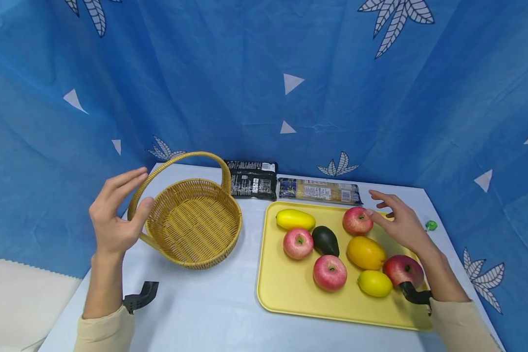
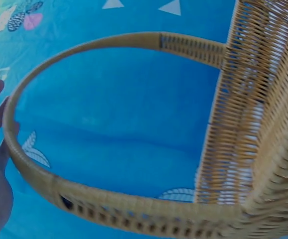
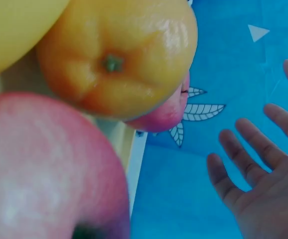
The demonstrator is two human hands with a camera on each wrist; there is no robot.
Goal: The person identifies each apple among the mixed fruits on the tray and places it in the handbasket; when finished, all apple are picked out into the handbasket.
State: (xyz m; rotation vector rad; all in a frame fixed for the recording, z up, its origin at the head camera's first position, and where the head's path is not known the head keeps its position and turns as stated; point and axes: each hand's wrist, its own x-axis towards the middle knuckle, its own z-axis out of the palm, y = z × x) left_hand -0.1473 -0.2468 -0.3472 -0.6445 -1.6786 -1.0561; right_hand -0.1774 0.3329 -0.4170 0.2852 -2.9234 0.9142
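A woven basket with a tall arched handle stands on the left, bare inside. Beside that handle my left hand is held up, fingers extended and thumb apart, gripping nothing. On the right lies a yellow tray of fruit. My right hand hovers over its far right part, fingers spread, its thumb right by a red apple. Beneath that arm are an orange-yellow fruit, a lemon and a larger red fruit. Spread fingers show in the right wrist view.
The tray's left part bears a yellow oblong fruit, a dark green avocado and two pink apples. Behind lie a black packet and a long clear packet. A small green item sits right of the tray.
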